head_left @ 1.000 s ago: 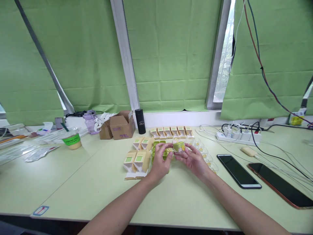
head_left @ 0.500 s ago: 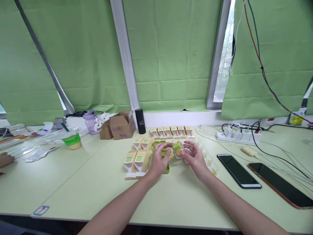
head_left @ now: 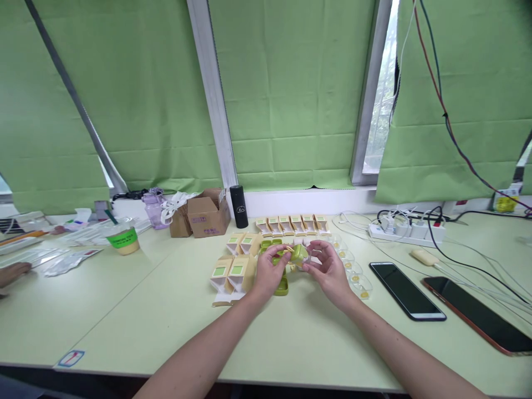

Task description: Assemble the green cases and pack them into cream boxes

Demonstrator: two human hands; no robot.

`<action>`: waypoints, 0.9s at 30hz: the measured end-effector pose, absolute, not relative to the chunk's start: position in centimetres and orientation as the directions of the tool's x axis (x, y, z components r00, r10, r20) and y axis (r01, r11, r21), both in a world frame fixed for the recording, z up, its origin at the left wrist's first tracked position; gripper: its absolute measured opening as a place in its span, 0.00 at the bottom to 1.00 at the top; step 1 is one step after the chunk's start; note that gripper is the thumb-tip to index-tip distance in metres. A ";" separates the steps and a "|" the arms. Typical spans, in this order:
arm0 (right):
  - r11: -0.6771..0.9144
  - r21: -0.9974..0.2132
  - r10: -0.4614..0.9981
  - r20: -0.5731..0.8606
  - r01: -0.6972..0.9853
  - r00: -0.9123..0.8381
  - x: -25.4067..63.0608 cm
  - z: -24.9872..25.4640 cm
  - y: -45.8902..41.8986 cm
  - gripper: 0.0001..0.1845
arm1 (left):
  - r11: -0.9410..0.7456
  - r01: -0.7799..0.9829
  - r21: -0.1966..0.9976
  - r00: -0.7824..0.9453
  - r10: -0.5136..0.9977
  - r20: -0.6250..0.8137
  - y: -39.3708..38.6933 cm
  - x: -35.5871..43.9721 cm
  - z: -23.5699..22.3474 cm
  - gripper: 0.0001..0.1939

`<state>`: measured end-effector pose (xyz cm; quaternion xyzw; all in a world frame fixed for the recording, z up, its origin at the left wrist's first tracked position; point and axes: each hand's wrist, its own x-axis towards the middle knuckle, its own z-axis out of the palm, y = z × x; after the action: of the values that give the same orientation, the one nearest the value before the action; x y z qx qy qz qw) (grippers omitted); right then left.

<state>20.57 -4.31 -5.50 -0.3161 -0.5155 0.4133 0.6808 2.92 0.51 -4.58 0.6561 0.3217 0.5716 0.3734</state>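
A small green and clear plastic container (head_left: 298,255) is held between my two hands, tilted on its side. My right hand (head_left: 329,272) pinches its clear end with thumb and fingers. At its green end, my left hand (head_left: 270,270) is closed, and thin tan pieces (head_left: 290,250) show by the fingertips; their kind is too small to tell. Beneath and beside my left hand lie green plastic pieces (head_left: 281,287), partly hidden. Clear plastic caps with yellow dots (head_left: 356,279) stand in a row right of my right hand. Open cardboard boxes with green labels (head_left: 236,271) stand to the left.
A row of small open boxes (head_left: 291,224) stands at the back. Further left are a black bottle (head_left: 238,206), a brown carton (head_left: 208,213) and a drink cup (head_left: 123,239). Right: two phones (head_left: 407,291), a power strip (head_left: 405,234) and cables. Another person's hand (head_left: 14,272) shows far left.
The container has turned from roughly upright to tilted, its green end now toward my left hand. Tan pieces now show at my left fingertips. Both hands have shifted slightly.
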 end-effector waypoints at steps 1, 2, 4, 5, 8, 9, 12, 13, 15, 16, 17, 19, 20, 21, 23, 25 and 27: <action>0.464 -0.855 0.886 0.448 -0.229 0.123 20.6 -5.5 -4.3 0.30 | -0.517 -0.005 0.856 0.144 0.847 0.512 0.4 2.9 -4.4 0.14; 0.471 -0.854 0.882 0.456 -0.222 0.118 20.6 -5.4 -4.4 0.30 | -0.521 -0.007 0.854 0.145 0.844 0.516 0.3 3.0 -4.3 0.14; 0.480 -0.852 0.877 0.469 -0.208 0.103 20.6 -5.4 -4.5 0.28 | -0.535 -0.017 0.845 0.142 0.835 0.532 0.1 3.0 -4.0 0.11; 0.484 -0.852 0.875 0.474 -0.201 0.097 20.6 -5.3 -4.6 0.27 | -0.545 -0.023 0.838 0.137 0.829 0.543 0.0 3.0 -3.8 0.09; 0.488 -0.857 0.872 0.485 -0.167 0.065 20.5 -5.2 -4.9 0.25 | -0.577 -0.020 0.817 0.115 0.810 0.575 -0.5 3.0 -3.4 0.06; 0.490 -0.859 0.871 0.488 -0.148 0.052 20.5 -5.1 -5.0 0.25 | -0.586 -0.009 0.811 0.110 0.805 0.583 -0.6 3.0 -3.3 0.06; 0.503 -0.861 0.864 0.503 -0.074 0.011 20.4 -5.0 -5.3 0.23 | -0.612 0.058 0.788 0.101 0.789 0.606 -1.3 3.1 -3.0 0.06; 0.513 -0.858 0.858 0.513 -0.041 -0.003 20.4 -5.0 -5.4 0.23 | -0.624 0.087 0.777 0.100 0.781 0.616 -1.5 3.1 -2.9 0.06; 0.537 -0.843 0.844 0.536 0.034 -0.027 20.3 -5.0 -5.5 0.24 | -0.651 0.140 0.746 0.101 0.759 0.643 -2.0 3.1 -2.9 0.06; 0.546 -0.835 0.837 0.546 0.069 -0.031 20.3 -5.1 -5.5 0.24 | -0.665 0.164 0.728 0.108 0.746 0.657 -2.1 3.1 -2.9 0.06; 0.553 -0.827 0.832 0.553 0.100 -0.027 20.4 -5.2 -5.5 0.25 | -0.679 0.189 0.710 0.119 0.733 0.669 -2.3 3.1 -3.0 0.06; 0.561 -0.815 0.824 0.566 0.142 -0.010 20.4 -5.4 -5.3 0.26 | -0.699 0.239 0.674 0.148 0.712 0.686 -2.4 3.1 -3.1 0.06; 0.565 -0.810 0.820 0.572 0.158 -0.001 20.5 -5.5 -5.2 0.26 | -0.705 0.263 0.658 0.163 0.705 0.690 -2.4 3.1 -3.2 0.06; 0.569 -0.804 0.816 0.578 0.172 0.003 20.5 -5.6 -5.1 0.26 | -0.709 0.285 0.645 0.174 0.700 0.693 -2.4 3.1 -3.3 0.06; 0.577 -0.793 0.808 0.589 0.198 0.004 20.6 -5.7 -5.0 0.26 | -0.712 0.318 0.626 0.185 0.695 0.695 -2.3 3.0 -3.5 0.06; 0.578 -0.788 0.806 0.592 0.214 0.002 20.7 -5.7 -4.9 0.26 | -0.716 0.338 0.611 0.187 0.687 0.702 -2.3 3.0 -3.5 0.06; 0.578 -0.785 0.805 0.593 0.221 0.003 20.7 -5.6 -4.9 0.26 | -0.731 0.342 0.591 0.187 0.669 0.720 -2.3 2.9 -3.4 0.06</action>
<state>20.70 -4.93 -5.60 -0.3876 -0.6618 0.2463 0.5926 2.94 -2.30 -3.43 0.7555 0.3345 0.5429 0.1506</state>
